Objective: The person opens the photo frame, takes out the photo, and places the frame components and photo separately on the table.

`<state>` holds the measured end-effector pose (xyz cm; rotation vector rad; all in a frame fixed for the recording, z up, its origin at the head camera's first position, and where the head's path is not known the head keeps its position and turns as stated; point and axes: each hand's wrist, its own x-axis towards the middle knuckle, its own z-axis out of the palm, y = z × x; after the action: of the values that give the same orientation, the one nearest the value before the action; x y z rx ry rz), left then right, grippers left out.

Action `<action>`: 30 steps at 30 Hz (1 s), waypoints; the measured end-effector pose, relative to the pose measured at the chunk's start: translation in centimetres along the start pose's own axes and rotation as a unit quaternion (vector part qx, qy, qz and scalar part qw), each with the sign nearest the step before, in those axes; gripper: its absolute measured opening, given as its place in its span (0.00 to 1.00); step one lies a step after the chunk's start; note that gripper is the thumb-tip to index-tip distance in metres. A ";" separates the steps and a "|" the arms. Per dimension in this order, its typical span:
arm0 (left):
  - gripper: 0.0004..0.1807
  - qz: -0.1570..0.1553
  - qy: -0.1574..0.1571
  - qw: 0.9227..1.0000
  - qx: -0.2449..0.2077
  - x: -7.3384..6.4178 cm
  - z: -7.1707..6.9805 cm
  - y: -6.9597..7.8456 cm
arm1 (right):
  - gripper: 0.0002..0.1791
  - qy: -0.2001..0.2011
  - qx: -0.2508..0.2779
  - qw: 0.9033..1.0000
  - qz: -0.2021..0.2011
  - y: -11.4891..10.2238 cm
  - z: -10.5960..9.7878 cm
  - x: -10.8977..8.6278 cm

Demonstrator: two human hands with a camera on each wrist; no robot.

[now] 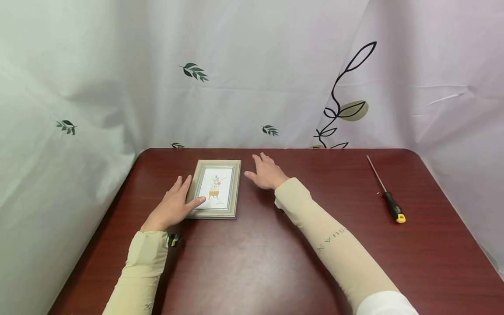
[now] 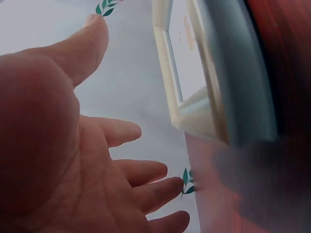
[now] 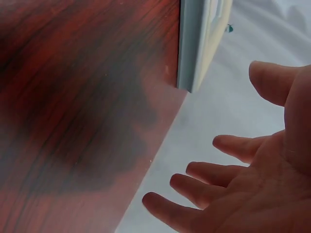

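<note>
A picture frame (image 1: 217, 213) with a pale border and a plant print lies face up on the left part of the table. My left hand (image 1: 173, 205), fingers spread, is at its left side, and the thumb overlaps the lower left of the print in the head view. In the left wrist view the hand (image 2: 87, 141) is apart from the frame (image 2: 243, 73), palm in sight and holding nothing. To the right of the frame is my right hand (image 1: 267, 173), its fingers extended. The right wrist view shows that hand (image 3: 243, 179) bare, with the frame's edge (image 3: 190, 48) beyond it.
A screwdriver (image 1: 393, 206) with a black and yellow handle lies on the right of the dark red wooden table (image 1: 244, 271). A white curtain (image 1: 244, 100) with leaf prints hangs behind the table's back edge and along both sides.
</note>
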<state>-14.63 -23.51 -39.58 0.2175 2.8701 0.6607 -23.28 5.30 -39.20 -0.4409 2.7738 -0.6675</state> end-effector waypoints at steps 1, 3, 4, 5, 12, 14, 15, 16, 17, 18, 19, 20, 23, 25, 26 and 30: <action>0.52 -0.001 -0.003 1.000 0.001 -0.1 0.0 -0.1 | 0.40 -0.001 0.001 1.000 0.003 -0.1 0.1 0.3; 0.53 -0.004 -0.010 1.000 0.002 -0.4 -0.1 -0.4 | 0.40 0.000 -0.003 1.000 0.005 -0.3 0.2 0.7; 0.54 -0.005 -0.014 1.000 0.002 -0.5 -0.1 -0.4 | 0.40 0.003 -0.008 1.000 0.004 -0.5 0.3 0.9; 0.55 -0.007 -0.018 1.000 0.002 -0.6 -0.1 -0.5 | 0.40 0.005 -0.013 1.000 0.002 -0.6 0.3 1.1; 0.60 -0.008 -0.040 0.999 0.014 -1.2 -0.2 -0.8 | 0.39 0.027 -0.067 0.996 -0.043 -0.9 0.9 2.6; 0.62 -0.006 -0.042 0.999 0.020 -1.2 0.0 -0.9 | 0.38 0.031 -0.085 0.994 -0.060 -0.8 1.1 3.0; 0.62 -0.006 -0.043 0.999 0.021 -1.2 0.1 -1.0 | 0.38 0.033 -0.092 0.993 -0.067 -0.7 1.3 3.2; 0.62 -0.006 -0.043 0.999 0.022 -1.2 0.2 -1.0 | 0.38 0.035 -0.094 0.992 -0.072 -0.6 1.3 3.4; 0.62 -0.006 -0.041 0.999 0.023 -1.2 0.3 -1.1 | 0.38 0.037 -0.095 0.992 -0.074 -0.6 1.4 3.6; 0.62 -0.005 -0.039 0.999 0.023 -1.2 0.4 -1.1 | 0.37 0.037 -0.091 0.992 -0.073 -0.5 1.5 3.7; 0.61 -0.003 -0.037 0.999 0.021 -1.1 0.5 -1.1 | 0.37 0.036 -0.086 0.993 -0.070 -0.4 1.6 3.9; 0.61 -0.001 -0.035 0.999 0.019 -1.1 0.7 -1.2 | 0.37 0.034 -0.079 0.994 -0.067 -0.3 1.7 4.0; 0.60 0.006 -0.029 0.999 0.018 -1.0 1.0 -1.3 | 0.37 0.027 -0.052 0.997 -0.057 -0.2 1.9 4.4; 0.59 0.005 -0.028 0.999 0.019 -1.0 1.1 -1.4 | 0.37 0.027 -0.033 0.998 -0.055 -0.2 2.1 4.6; 0.58 0.002 -0.028 0.999 0.020 -1.0 1.2 -1.4 | 0.37 0.029 -0.026 0.998 -0.056 -0.3 2.1 4.7; 0.55 -0.006 -0.026 0.999 0.028 -1.0 1.4 -1.2 | 0.35 0.043 -0.004 0.997 -0.060 -0.5 2.3 4.8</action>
<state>-13.45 -24.20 -41.19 0.2228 2.8410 0.5650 -26.90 2.31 -41.79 -0.5986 2.8496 -0.7182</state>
